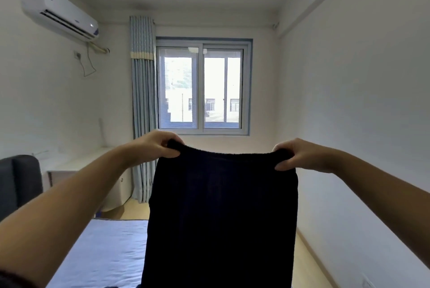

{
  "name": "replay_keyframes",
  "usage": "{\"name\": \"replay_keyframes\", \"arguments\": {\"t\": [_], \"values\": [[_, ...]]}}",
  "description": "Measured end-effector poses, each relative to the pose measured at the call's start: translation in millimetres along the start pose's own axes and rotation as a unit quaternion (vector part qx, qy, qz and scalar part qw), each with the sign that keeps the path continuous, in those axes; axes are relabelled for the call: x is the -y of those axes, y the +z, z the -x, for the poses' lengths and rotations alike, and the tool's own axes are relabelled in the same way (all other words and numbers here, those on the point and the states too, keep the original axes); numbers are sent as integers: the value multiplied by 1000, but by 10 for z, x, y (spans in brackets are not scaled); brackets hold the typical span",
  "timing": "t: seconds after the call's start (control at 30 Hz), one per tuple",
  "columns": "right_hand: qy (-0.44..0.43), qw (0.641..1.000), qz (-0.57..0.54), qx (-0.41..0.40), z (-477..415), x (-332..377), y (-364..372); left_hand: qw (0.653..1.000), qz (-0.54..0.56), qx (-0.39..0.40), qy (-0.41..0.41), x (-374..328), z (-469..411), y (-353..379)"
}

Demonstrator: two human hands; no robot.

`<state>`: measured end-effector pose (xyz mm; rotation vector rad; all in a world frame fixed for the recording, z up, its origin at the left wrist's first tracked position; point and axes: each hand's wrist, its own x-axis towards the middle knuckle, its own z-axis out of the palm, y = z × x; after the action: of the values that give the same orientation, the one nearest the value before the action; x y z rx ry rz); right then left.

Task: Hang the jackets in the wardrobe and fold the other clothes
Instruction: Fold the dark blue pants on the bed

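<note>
A dark navy garment (221, 213) hangs straight down in front of me, held up at chest height by its top edge. My left hand (156, 145) pinches the top left corner with curled fingers and thumb. At the top right corner, my right hand (300, 156) grips the edge the same way. The cloth's lower part runs out of the bottom of the view, over the bed (100, 250) with its light blue sheet.
A dark grey headboard (18, 183) stands at the left. A white desk (76, 166) sits beyond the bed, by a blue curtain (143, 106) and a window (202, 87). An air conditioner (58, 12) hangs on the left wall. Wooden floor (309, 266) runs along the right wall.
</note>
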<state>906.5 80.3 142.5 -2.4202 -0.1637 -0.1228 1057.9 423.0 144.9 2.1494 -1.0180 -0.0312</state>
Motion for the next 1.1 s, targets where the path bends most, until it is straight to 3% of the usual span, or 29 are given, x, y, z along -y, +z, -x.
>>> {"name": "replay_keyframes", "arguments": {"t": [0.13, 0.23, 0.37, 0.47, 0.53, 0.67, 0.77, 0.9, 1.0, 1.1], "values": [[-53, 975, 215, -6, -5, 82, 68, 957, -263, 115, 50, -103, 35, 44], [-125, 938, 322, -15, -20, 103, 165, 909, -376, 150, 98, -167, 22, 145], [-338, 820, 447, -113, 24, 165, 244, 866, -419, 26, 273, -237, 66, 159], [-393, 797, 438, -137, 41, 371, 266, 807, -426, -87, 400, -451, 45, 226], [-405, 801, 419, -141, 27, 486, 303, 790, -417, -137, 428, -582, 15, 297], [-339, 898, 250, -127, 65, 609, 346, 789, -384, -201, 436, -720, 22, 429], [-296, 940, 102, -138, 106, 600, 383, 807, -321, -208, 450, -770, 74, 511], [-283, 948, -53, -136, 119, 556, 482, 830, -228, -215, 462, -861, 141, 614], [-272, 948, -152, -65, 159, 558, 523, 822, -221, -215, 479, -911, 160, 668], [-241, 954, -172, -54, 192, 526, 543, 823, -230, -207, 476, -895, 138, 691]]}}
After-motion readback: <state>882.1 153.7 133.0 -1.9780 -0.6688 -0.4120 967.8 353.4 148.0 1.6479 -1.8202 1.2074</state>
